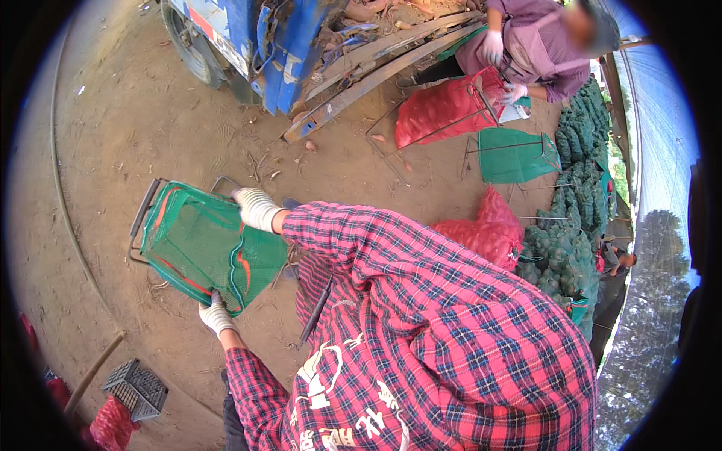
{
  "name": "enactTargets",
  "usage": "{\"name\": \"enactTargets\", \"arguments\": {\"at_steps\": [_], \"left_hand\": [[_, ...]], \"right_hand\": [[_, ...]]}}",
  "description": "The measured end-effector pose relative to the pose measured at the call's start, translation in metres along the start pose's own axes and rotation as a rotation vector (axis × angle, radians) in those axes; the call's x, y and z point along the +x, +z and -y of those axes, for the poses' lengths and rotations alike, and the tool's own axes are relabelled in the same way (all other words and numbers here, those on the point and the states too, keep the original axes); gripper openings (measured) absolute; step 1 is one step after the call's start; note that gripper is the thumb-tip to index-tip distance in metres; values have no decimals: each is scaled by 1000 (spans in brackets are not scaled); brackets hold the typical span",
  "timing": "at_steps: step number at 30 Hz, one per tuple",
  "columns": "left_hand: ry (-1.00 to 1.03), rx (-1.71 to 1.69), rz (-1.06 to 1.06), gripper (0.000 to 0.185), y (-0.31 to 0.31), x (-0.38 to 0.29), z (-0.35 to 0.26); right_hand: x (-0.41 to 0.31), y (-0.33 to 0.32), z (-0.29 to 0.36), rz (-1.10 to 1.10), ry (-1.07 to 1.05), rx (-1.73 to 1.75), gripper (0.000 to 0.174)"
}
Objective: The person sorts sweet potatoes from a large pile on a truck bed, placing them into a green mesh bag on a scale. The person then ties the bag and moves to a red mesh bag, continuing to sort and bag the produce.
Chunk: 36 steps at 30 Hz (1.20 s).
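A green mesh bag (214,242) with orange stripes is stretched over a metal wire frame (148,220), left of my checked sleeves. My right hand (256,208), in a white ribbed glove, grips the bag's upper edge by the frame; its fingertips are partly hidden. Gloved too, my left hand (215,315) pinches the bag's lower edge, thumb on top of the mesh. A dark rod (316,311) lies against my clothing.
A co-worker (541,45) holds a filled red mesh bag (443,110) by a wire frame. Above stands a blue vehicle (282,56) with metal rails (366,73). Filled green sacks (558,253) and red sacks (485,228) lie right; a grey crate (138,389) sits lower left.
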<state>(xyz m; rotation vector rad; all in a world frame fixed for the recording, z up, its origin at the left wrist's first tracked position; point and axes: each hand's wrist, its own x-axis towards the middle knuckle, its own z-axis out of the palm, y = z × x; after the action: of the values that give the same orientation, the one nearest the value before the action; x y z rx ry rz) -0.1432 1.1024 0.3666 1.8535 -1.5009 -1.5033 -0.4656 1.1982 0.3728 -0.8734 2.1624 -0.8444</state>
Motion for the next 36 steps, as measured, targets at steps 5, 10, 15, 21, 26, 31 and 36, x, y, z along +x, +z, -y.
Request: {"name": "enactTargets", "arguments": {"at_steps": [5, 10, 15, 21, 26, 31, 36], "left_hand": [[-62, 83, 46, 25, -29, 18, 27], [-5, 265, 40, 23, -15, 21, 2], [-15, 182, 68, 26, -5, 28, 1], [-165, 27, 99, 31, 4, 12, -9], [-161, 99, 113, 27, 17, 4, -7], [-270, 146, 148, 39, 18, 4, -7], [-268, 285, 170, 40, 11, -1, -3]], "right_hand": [[16, 0, -24, 34, 134, -42, 36], [27, 0, -20, 89, 233, -246, 29], [42, 3, -8, 322, 74, -380, 35], [40, -6, -10, 464, 291, 4, 30], [33, -15, -34, 506, 433, 394, 27], [27, -34, -25, 550, 513, 611, 24], [29, -31, -33, 634, 632, 577, 26]]}}
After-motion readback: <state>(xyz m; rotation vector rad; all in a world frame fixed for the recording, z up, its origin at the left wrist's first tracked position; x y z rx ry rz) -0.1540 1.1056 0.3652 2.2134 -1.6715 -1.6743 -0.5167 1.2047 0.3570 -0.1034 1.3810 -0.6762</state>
